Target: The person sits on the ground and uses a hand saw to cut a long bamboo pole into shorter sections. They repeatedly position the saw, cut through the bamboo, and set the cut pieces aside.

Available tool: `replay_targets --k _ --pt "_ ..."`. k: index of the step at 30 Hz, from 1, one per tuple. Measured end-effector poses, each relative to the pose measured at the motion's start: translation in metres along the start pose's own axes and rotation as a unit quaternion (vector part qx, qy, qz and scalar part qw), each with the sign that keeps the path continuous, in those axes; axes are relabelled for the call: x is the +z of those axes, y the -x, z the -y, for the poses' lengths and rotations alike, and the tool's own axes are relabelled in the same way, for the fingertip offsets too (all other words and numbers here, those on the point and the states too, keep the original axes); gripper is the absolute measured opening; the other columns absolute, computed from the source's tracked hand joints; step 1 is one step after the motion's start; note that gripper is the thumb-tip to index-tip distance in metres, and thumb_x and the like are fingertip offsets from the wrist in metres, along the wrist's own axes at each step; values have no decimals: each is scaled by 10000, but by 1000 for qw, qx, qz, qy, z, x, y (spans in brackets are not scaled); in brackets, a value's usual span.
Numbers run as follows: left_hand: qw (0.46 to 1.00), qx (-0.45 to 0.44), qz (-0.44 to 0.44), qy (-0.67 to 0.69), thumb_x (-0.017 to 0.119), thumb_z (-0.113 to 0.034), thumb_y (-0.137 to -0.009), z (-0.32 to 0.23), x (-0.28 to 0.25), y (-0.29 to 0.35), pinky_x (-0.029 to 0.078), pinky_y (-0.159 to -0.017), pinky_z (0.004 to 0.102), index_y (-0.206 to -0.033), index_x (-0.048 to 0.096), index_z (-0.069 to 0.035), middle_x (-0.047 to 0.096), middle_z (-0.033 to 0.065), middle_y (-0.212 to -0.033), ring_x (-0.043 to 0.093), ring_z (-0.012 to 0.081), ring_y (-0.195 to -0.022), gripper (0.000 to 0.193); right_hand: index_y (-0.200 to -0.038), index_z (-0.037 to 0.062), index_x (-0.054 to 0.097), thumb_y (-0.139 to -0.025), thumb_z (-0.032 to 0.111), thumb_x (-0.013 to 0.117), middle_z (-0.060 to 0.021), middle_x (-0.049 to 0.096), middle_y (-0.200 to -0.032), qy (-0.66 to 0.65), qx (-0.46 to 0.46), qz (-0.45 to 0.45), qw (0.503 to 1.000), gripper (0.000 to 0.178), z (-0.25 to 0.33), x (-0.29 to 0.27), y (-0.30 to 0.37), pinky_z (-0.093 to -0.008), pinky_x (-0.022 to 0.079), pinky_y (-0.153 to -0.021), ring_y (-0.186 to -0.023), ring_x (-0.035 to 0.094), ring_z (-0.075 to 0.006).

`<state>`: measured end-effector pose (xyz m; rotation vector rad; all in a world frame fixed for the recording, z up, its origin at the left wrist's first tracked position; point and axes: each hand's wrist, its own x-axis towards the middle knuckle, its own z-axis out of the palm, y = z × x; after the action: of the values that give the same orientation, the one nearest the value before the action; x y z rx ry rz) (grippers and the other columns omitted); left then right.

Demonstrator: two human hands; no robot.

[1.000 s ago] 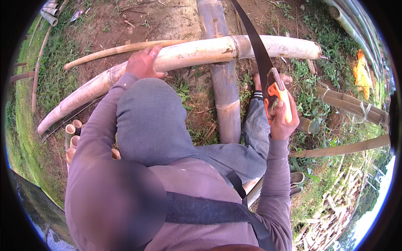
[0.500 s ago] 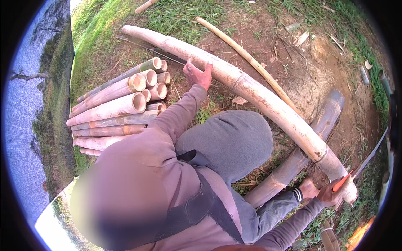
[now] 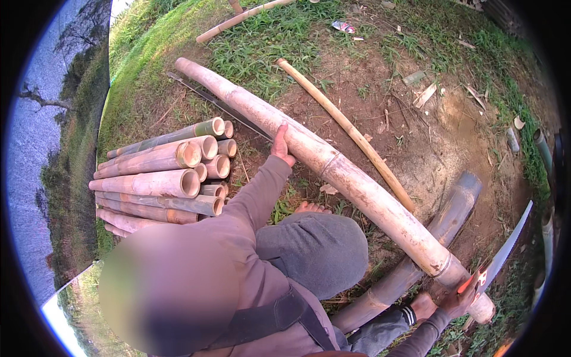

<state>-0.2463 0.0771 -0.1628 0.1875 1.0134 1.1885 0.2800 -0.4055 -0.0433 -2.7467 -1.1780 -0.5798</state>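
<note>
- Right hand (image 3: 455,303) grips an orange-handled saw (image 3: 504,250) beside the pale bamboo pole's (image 3: 372,202) lower-right end.
- Left hand (image 3: 281,149) clasps that pole, which crosses over 1 dark log (image 3: 455,205).
- Over there, 1 thin pole (image 3: 345,128) lies beyond.
- Hollow cut tubes (image 3: 146,184) sit stacked at left, open ends facing right.

Head (image 3: 169,291): covered by a round blur.
Left hand (image 3: 282,147): fingers mostly hidden by the pale bamboo pole (image 3: 357,187).
Right hand (image 3: 458,300): covers part of the orange saw handle (image 3: 467,284).
Right sleeve (image 3: 423,335): cut off by the lower edge.
Dark log (image 3: 389,288): partly hidden beneath the pole.
Orange item (image 3: 503,348): cut off, unidentifiable.
Crumpled scrap (image 3: 343,27): too small to identify.
</note>
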Motion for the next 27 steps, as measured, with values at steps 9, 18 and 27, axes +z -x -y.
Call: replay_targets --k 9,18,27 --pt "998 30 36 -35 760 -535 -966 -26 42 -5 430 -1214 561 -1557 485 -105 627 125 -1475 591 340 -1378 781 -1558 101 574 -1073 174 649 -96 677 -1491 -23 -42 -58 997 496 4 -4 17 -450 524 -1135 -1375 639 -333" --pt "995 1 85 -57 838 -503 -902 -4 103 -92 419 -1207 593 -1546 515 -116 618 140 -1505 588 357 -1375 818 -1516 123 623 -1048 208 709 -103 712 -1441 -26 50 -58 997 483 32 -25 42 -447 561 -1061 -1277 698 -324" --pt "964 16 60 -259 729 -584 -974 0 155 -83 409 -1193 700 -1617 420 -93 553 213 -1578 559 425 -1431 866 -1516 123 590 -962 140 752 -151 759 -1294 -38 117 -135 983 577 30 -54 42 -457 611 -959 -1113 765 -357"
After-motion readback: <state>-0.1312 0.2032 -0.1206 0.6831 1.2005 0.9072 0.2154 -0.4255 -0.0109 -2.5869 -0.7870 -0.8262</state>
